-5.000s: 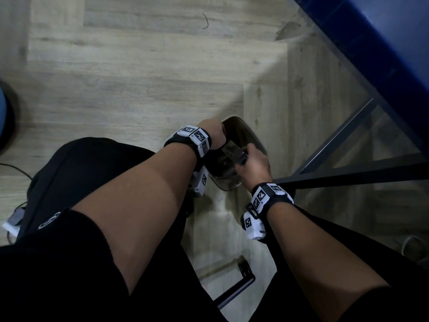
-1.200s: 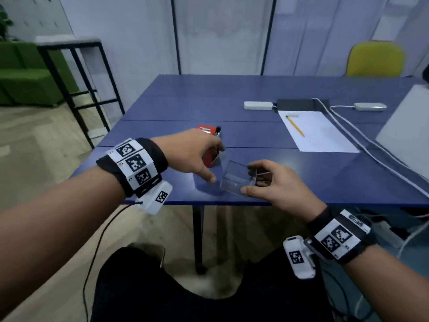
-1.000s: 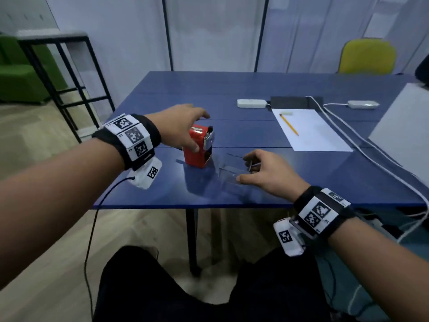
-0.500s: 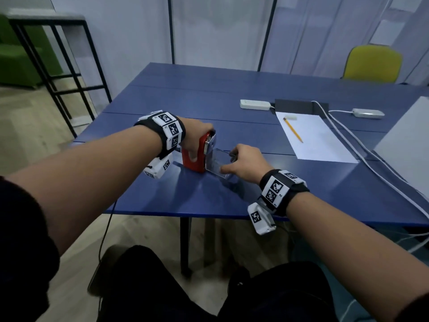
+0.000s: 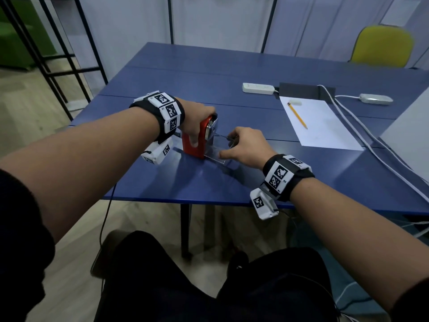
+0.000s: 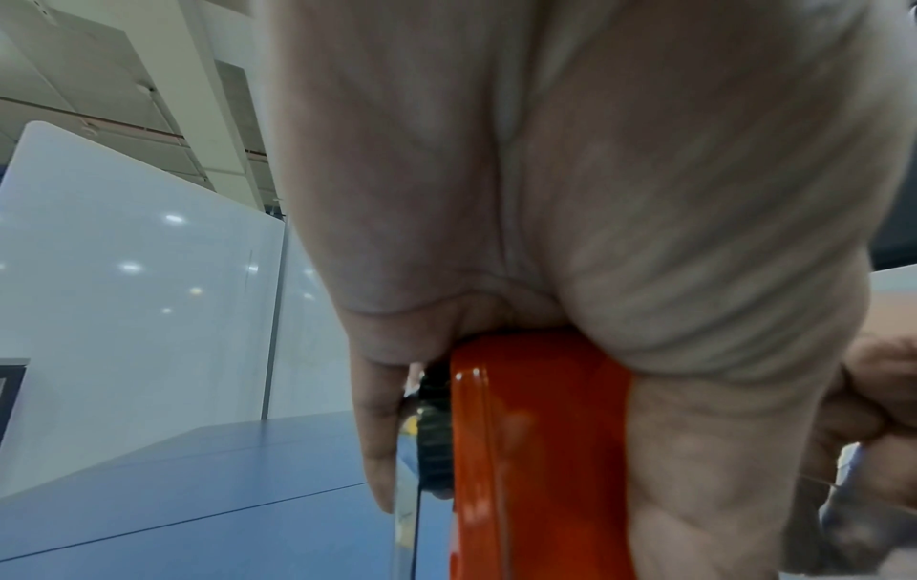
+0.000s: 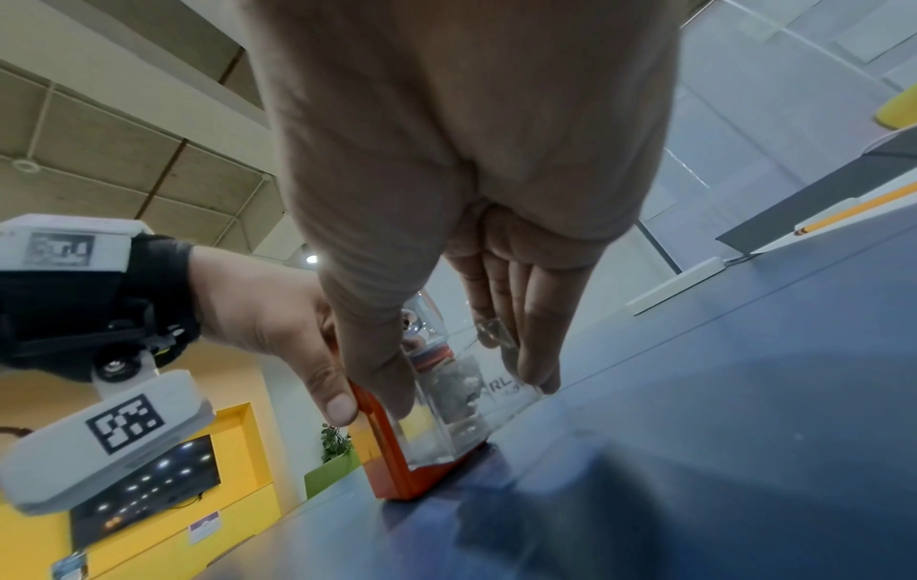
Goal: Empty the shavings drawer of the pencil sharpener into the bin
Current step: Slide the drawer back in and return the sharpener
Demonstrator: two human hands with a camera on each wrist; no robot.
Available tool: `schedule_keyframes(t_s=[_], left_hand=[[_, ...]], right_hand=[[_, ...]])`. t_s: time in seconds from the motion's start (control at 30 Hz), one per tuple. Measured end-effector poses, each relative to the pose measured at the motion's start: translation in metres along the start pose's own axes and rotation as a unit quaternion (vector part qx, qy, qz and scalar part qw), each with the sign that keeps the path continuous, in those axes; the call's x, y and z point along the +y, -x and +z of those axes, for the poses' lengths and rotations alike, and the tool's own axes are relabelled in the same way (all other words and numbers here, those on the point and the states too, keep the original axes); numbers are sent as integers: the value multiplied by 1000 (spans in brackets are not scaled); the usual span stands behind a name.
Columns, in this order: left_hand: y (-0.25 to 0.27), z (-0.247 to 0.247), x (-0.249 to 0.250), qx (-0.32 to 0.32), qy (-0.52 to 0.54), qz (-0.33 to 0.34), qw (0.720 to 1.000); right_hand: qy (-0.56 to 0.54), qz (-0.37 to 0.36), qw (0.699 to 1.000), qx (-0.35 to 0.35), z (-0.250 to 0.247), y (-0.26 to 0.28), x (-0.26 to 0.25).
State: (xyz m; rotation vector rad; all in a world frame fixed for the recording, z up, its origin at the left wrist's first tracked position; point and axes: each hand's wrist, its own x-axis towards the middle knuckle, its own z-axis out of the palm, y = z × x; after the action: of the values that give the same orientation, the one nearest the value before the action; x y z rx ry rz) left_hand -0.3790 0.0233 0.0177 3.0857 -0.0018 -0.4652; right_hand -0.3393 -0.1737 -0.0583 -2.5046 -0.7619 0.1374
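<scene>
A red pencil sharpener (image 5: pixel 193 145) stands on the blue table (image 5: pixel 209 182) near its front edge. My left hand (image 5: pixel 199 126) grips it from above, thumb down the near side. My right hand (image 5: pixel 226 147) pinches the clear plastic shavings drawer (image 5: pixel 217 154) between thumb and fingers, with its left end in the sharpener's opening. In the right wrist view the drawer (image 7: pixel 461 404) shows grey dust on its walls and sits over the sharpener's red base (image 7: pixel 397 471). The left wrist view shows the sharpener (image 6: pixel 535 451) under my palm. A rounded rim on the floor by my knee (image 5: pixel 101 254) may be the bin.
A sheet of paper (image 5: pixel 325 126) with a yellow pencil (image 5: pixel 298 116) lies to the right. Behind it are a white power strip (image 5: pixel 257 88), a dark box (image 5: pixel 306 91) and white cables (image 5: pixel 371 145). A black metal rack (image 5: pixel 58 66) stands at the left, a yellow chair (image 5: pixel 383 46) at the back.
Both hands came up from the bin on the floor to the table. My left hand took hold of the sharpener, and my right hand brought the drawer to its opening.
</scene>
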Motion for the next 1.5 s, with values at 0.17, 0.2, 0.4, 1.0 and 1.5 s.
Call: schedule_keyframes(t_s=[0.17,0.2,0.4,1.0,1.5], left_hand=[[1,1,0,1,4,-4,1000],[1,1,0,1,6,-5,1000],[2,0,0,8,-1,-2,1000],[3,1,2,16,15,-4,1000],[6,3,2,28,6,-2,1000]], right_hand=[[-11,-5,1000,-5,2,-4,1],[-14,-8,1000,-6,2,-5,1],[-20,-28,999,-11,5,-15,-5],[-33,-46,998,-17,4,-14,-8],[46,-55,992,-106,-8,-23,-12]])
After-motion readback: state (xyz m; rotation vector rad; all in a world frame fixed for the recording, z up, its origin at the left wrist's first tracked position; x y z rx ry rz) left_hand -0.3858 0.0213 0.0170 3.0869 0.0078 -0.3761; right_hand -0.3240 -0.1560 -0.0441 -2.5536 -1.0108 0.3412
